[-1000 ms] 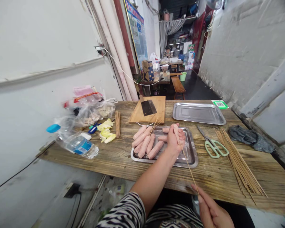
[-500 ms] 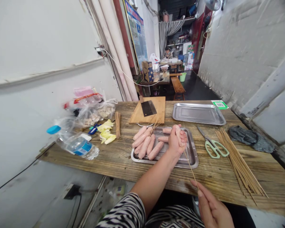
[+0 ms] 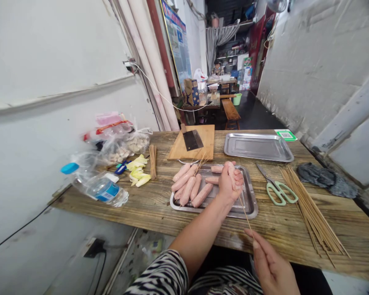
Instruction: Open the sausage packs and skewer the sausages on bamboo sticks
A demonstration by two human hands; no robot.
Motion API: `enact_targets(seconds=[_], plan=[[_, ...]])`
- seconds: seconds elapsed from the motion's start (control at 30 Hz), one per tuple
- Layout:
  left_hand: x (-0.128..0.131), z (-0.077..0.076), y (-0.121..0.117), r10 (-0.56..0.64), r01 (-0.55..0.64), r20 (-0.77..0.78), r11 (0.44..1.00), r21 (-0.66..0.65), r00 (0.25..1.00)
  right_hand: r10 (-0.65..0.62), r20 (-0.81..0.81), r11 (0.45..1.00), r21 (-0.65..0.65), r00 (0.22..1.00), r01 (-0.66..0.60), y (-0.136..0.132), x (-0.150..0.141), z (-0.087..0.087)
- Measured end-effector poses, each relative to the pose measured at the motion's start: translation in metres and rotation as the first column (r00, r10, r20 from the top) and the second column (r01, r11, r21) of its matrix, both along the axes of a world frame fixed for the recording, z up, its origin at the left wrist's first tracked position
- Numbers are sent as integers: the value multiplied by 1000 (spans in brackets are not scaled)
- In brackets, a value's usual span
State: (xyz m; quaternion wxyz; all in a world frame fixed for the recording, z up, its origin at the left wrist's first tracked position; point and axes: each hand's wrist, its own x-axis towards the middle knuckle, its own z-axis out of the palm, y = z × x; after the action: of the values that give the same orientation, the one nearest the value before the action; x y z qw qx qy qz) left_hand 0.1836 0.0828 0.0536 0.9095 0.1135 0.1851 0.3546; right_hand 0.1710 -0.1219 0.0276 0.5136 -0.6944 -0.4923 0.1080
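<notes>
Above the right part of a metal tray (image 3: 213,208), my left hand (image 3: 229,184) is closed around a pale pink sausage (image 3: 231,171). A thin bamboo skewer (image 3: 245,213) runs from the sausage's near end down to my right hand (image 3: 270,260), which pinches it between thumb and fingers. How deep the skewer sits inside is hidden. Several sausages (image 3: 187,190) lie piled on the left side of the tray, some with skewer ends sticking out at the back. Two more lie partly behind my left hand.
Right of the tray are green-handled scissors (image 3: 281,192), a bundle of skewers (image 3: 313,217) and a dark cloth (image 3: 326,178). Behind stand a second metal tray (image 3: 258,155) and a cutting board (image 3: 176,149) with a cleaver (image 3: 193,140). A water bottle (image 3: 107,192) lies left, near bagged food (image 3: 119,149).
My right hand has moved slightly up and left, toward the sausage, still pinching the skewer. My left hand keeps its grip in nearly the same place.
</notes>
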Motion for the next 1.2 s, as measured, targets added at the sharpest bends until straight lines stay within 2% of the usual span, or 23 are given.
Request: enact_targets(seconds=[0.27,0.47,0.7,0.97,1.2], plan=[[-1,1,-1,-31,31,3,999,-14,1000,11,15,997,-73,1000,-10,3,1,-8],[-2,3,-2,-27,27,1,999,-19,1000,-7,-20,998,-56,1000,6,10,1,-11],[-2,4,-4,-33,33,-13,999,8,999,-38,-89,997,-67,995,32,14,-2,-23],[-1,2,-6,-55,55,3,998,24,998,-53,3,998,-41,999,53,22,1,-8],[0,0,-6,-50,51,-12,998,49,999,-70,-131,997,-52,989,63,24,0,-22]])
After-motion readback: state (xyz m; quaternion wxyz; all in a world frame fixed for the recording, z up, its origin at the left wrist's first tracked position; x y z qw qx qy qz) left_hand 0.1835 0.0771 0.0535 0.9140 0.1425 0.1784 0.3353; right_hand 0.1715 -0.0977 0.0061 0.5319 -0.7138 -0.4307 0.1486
